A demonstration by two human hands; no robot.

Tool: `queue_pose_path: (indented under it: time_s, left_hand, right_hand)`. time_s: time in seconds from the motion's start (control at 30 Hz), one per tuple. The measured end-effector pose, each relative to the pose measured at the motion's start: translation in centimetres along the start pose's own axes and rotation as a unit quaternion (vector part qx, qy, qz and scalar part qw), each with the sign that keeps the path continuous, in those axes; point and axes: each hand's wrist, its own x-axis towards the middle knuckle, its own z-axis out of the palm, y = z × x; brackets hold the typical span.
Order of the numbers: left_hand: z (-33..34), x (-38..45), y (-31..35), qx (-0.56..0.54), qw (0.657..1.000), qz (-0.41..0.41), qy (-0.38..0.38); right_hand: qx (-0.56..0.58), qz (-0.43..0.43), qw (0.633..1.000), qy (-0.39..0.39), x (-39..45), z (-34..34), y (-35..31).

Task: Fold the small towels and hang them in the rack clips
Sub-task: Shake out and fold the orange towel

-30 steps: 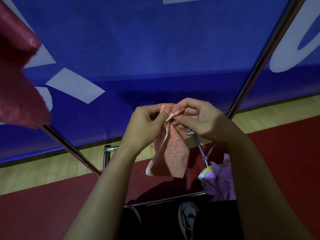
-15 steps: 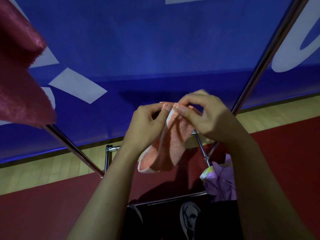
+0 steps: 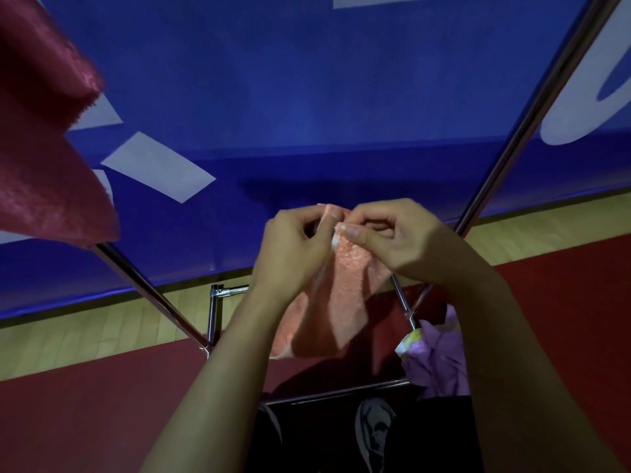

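A small orange towel [image 3: 338, 302] hangs in mid-air at the centre of the head view. My left hand [image 3: 290, 247] pinches its top edge from the left. My right hand [image 3: 392, 240] pinches the same top edge from the right, thumb on a white-trimmed corner. The two hands sit close together, knuckles nearly touching. The towel's lower part droops in loose folds below them. A dark red towel [image 3: 44, 148] hangs at the upper left. No rack clip is visible.
Two slanted metal rack poles [image 3: 532, 107] frame the hands, joined by low crossbars [image 3: 334, 394]. A crumpled purple cloth [image 3: 440, 356] lies low on the rack at the right. Behind stand a blue banner [image 3: 307, 97], wooden floor strip and red mat.
Both hands stayed at the towel's top edge while their fingers reworked the grip. The towel's hanging part shifted from a narrow strip to a wider, looser drape.
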Motion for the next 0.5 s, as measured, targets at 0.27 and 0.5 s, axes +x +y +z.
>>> queue_pose_path:
  time_s: [0.27, 0.5]
  left_hand:
    - [-0.4, -0.2, 0.8, -0.023, 0.994, 0.001, -0.107]
    - [-0.2, 0.0, -0.1, -0.036, 0.987, -0.005, -0.158]
  right_hand:
    - [-0.075, 0.034, 0.990, 0.115, 0.2, -0.4, 1.9]
    - [-0.072, 0.030, 0.987, 0.138, 0.3, -0.3, 1.9]
